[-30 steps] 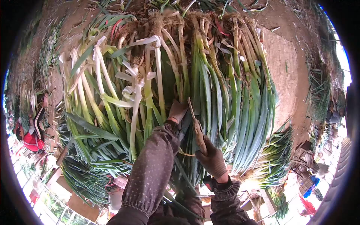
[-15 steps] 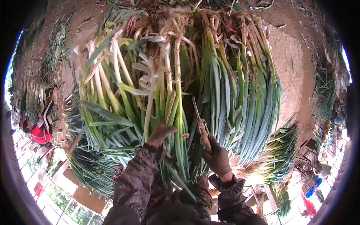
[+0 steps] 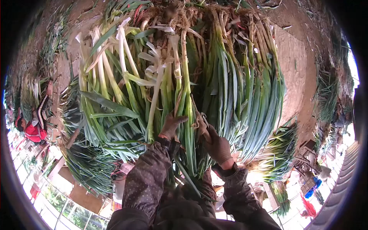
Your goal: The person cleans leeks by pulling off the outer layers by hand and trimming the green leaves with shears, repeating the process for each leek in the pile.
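Observation:
My left hand, gloved, is closed round the green stem of a long green onion, its thumb pointing right. Another tall green onion stands just right of that hand, roots away from me and leaves running down to my lap. In my right hand, also gloved, is a slim tool with a narrow dark blade and a pale grip. Its blade reaches up right beside the onion stems; the fingers curl round the grip and partly hide it.
Pale-stemmed onions spread to the left, and a dense row of green onions lies to the right. Bundled onions sit at lower left, more at lower right. Bare dirt ground shows on the right. A person in red is at far left.
Both hands have moved slightly up and away from me. My right hand has shifted left, bringing the tool against the onion stems beside my left hand.

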A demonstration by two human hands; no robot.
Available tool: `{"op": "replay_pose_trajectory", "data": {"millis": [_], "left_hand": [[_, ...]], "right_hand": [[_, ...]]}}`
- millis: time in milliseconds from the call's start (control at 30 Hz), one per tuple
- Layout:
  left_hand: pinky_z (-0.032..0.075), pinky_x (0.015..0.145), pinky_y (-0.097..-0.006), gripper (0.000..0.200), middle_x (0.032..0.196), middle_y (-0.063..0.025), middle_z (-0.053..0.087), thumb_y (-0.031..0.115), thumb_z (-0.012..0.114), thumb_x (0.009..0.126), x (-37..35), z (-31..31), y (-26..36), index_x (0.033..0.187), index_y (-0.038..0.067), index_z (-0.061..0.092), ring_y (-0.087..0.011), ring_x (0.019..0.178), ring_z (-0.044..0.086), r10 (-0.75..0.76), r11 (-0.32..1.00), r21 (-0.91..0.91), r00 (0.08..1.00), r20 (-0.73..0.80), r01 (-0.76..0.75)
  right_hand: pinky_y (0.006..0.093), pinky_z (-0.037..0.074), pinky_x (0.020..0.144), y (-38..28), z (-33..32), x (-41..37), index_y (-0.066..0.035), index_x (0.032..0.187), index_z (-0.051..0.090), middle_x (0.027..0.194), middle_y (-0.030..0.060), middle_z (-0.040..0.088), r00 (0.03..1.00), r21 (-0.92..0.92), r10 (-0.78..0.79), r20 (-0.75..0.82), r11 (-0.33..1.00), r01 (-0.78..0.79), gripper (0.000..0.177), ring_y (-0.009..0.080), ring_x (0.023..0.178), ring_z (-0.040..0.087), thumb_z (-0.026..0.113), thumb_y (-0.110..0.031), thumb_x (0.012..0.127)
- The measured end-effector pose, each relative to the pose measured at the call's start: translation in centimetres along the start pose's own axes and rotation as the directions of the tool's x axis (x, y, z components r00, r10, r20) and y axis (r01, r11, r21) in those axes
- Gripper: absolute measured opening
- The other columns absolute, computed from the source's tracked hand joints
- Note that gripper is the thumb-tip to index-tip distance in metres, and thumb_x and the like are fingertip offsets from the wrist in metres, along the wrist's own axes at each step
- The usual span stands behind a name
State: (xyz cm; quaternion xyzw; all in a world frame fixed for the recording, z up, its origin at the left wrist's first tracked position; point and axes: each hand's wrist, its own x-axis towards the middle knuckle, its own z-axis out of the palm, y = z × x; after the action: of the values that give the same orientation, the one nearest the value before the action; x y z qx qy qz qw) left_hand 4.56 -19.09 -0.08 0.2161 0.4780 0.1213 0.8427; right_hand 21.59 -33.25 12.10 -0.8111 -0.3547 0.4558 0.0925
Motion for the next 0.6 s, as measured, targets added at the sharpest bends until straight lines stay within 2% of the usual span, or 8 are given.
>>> {"op": "replay_pose_trajectory", "data": {"millis": [200, 300, 433, 600], "left_hand": [[0.056, 0.089, -0.033, 0.049, 0.11, -0.0064, 0.072, 0.01, 0.084, 0.08, 0.1, -0.1, -0.3, 0.125, -0.001, 0.068, -0.018, 0.095, 0.069, 0.063, 0.998, -0.01, 0.998, -0.026, -0.063], [0.056, 0.089, -0.0328, 0.048, 0.111, -0.0063, 0.072, 0.009, 0.084, 0.08, 0.6, -0.9, -0.6, 0.124, -0.001, 0.068, -0.0182, 0.096, 0.069, 0.07, 0.989, 0.131, 0.997, -0.027, -0.066], [0.055, 0.088, -0.0328, 0.046, 0.109, -0.006, 0.072, 0.01, 0.084, 0.08, 0.4, -0.5, -0.2, 0.122, -0.001, 0.068, -0.0179, 0.096, 0.068, 0.066, 0.995, 0.082, 0.997, -0.03, -0.063], [0.055, 0.086, -0.0328, 0.044, 0.105, -0.0046, 0.071, 0.01, 0.085, 0.08, 0.2, 0.0, -0.2, 0.119, -0.001, 0.069, -0.0174, 0.093, 0.068, 0.1, 0.995, -0.003, 0.993, -0.062, -0.1]], "right_hand": [[0.0569, 0.054, 0.065, 0.3, 0.7, 4.0, -0.021, 0.149, 0.045, 0.085, 0.0244, 0.071, 0.991, -0.015, -0.096, -0.092, 0.995, 0.095, 0.064, 0.0472, 0.077, 0.069, 0.066, -0.033, 0.09], [0.0559, 0.054, 0.065, -0.5, 0.2, 5.6, -0.02, 0.15, 0.045, 0.086, 0.0242, 0.071, 0.983, -0.042, -0.143, -0.112, 0.989, 0.14, 0.065, 0.0462, 0.078, 0.069, 0.066, -0.032, 0.089], [0.0559, 0.054, 0.067, -1.3, -0.3, 7.8, -0.017, 0.15, 0.044, 0.089, 0.0244, 0.071, 0.983, -0.016, -0.148, -0.112, 0.989, 0.147, 0.068, 0.0458, 0.08, 0.069, 0.066, -0.032, 0.087], [0.0572, 0.054, 0.072, -2.5, -0.3, 11.2, -0.015, 0.149, 0.046, 0.091, 0.0253, 0.072, 0.987, -0.069, -0.112, -0.12, 0.992, 0.104, 0.068, 0.0469, 0.082, 0.069, 0.066, -0.03, 0.085]]}}
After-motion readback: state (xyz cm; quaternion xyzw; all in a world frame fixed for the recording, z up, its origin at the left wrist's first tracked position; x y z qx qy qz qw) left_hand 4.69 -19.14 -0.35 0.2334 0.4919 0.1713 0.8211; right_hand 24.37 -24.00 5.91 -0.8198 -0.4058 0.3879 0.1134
